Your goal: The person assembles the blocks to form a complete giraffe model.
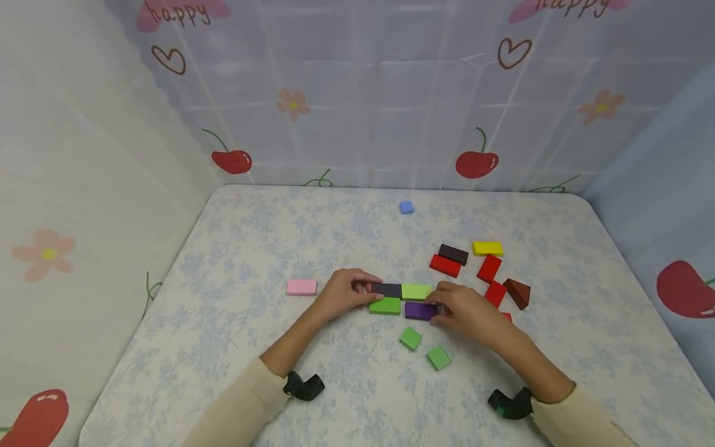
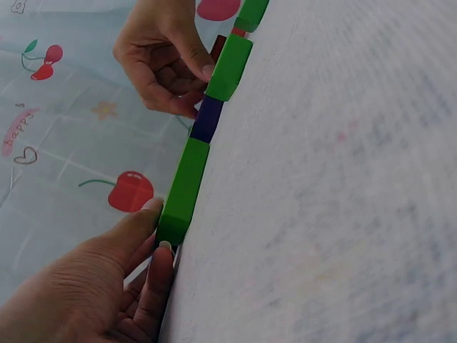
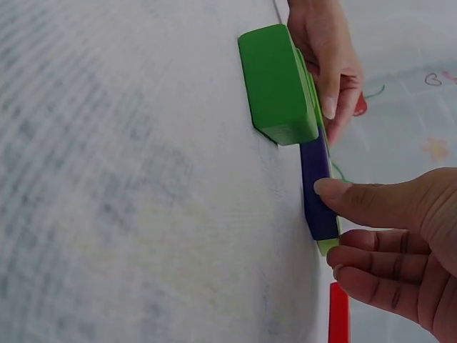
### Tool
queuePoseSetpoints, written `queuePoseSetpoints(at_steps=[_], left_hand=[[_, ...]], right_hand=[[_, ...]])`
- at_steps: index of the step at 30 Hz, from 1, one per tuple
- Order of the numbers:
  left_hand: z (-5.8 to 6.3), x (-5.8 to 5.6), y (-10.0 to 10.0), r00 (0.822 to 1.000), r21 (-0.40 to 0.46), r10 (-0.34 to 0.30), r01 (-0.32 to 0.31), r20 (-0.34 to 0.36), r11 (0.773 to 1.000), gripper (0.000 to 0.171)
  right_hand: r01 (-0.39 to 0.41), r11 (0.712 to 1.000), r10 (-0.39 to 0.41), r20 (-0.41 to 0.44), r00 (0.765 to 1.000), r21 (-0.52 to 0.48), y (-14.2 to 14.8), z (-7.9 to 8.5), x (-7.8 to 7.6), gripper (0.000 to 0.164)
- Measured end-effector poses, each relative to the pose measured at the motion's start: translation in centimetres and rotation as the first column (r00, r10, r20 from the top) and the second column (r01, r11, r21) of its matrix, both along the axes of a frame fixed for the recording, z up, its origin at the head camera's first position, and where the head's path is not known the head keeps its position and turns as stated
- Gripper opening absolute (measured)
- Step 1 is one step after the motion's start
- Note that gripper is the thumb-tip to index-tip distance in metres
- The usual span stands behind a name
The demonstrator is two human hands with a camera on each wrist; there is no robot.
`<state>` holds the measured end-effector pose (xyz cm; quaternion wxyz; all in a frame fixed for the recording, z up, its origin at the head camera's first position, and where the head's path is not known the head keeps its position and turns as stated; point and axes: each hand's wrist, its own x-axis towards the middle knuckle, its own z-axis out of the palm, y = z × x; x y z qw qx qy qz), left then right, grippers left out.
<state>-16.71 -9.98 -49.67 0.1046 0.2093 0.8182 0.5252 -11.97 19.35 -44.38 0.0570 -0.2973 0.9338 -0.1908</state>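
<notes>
In the head view, my left hand [image 1: 346,290] holds the left end of a black block [image 1: 388,290] and a green block [image 1: 385,306] lying against its near side. The thumb rests on the green block; the index finger reaches the black block's far edge. A light green block [image 1: 416,292] touches the black one's right end. My right hand [image 1: 466,312] pinches a purple block [image 1: 420,311] by its right end, thumb on the near side. That purple block lies just in front of the light green one, with a small gap to the green block.
Two small green blocks [image 1: 410,338] [image 1: 438,357] lie nearer the front. Left is a pink block [image 1: 301,287]; far back, a blue one [image 1: 406,207]. Right are red blocks [image 1: 445,266], a dark block [image 1: 454,254], a yellow block [image 1: 488,248] and a brown triangular block [image 1: 517,293].
</notes>
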Motion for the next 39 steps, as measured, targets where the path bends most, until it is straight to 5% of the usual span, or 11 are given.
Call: queuePoseSetpoints(at_steps=[11, 24, 31, 39], left_hand=[[0.0, 0.0, 0.1, 1.000, 0.019, -0.003, 0.003, 0.009, 1.000, 0.030], [-0.2, 0.0, 0.1, 1.000, 0.013, -0.009, 0.009, 0.008, 1.000, 0.030], [-0.4, 0.0, -0.1, 1.000, 0.022, -0.018, 0.019, -0.005, 1.000, 0.031], [-0.4, 0.1, -0.1, 1.000, 0.029, -0.009, 0.009, 0.005, 1.000, 0.028]], right_hand=[[-0.013, 1.000, 0.013, -0.009, 1.000, -0.013, -1.0, -0.1, -0.3, 0.031], [0.069, 0.996, -0.067, 0.035, 0.997, -0.054, -0.3, 0.3, -0.5, 0.026], [0.163, 0.981, -0.171, -0.066, 0.983, -0.106, 2.3, 1.2, -3.0, 0.021], [0.260, 0.965, -0.260, -0.007, 0.966, 0.024, 3.4, 1.1, -5.3, 0.026]])
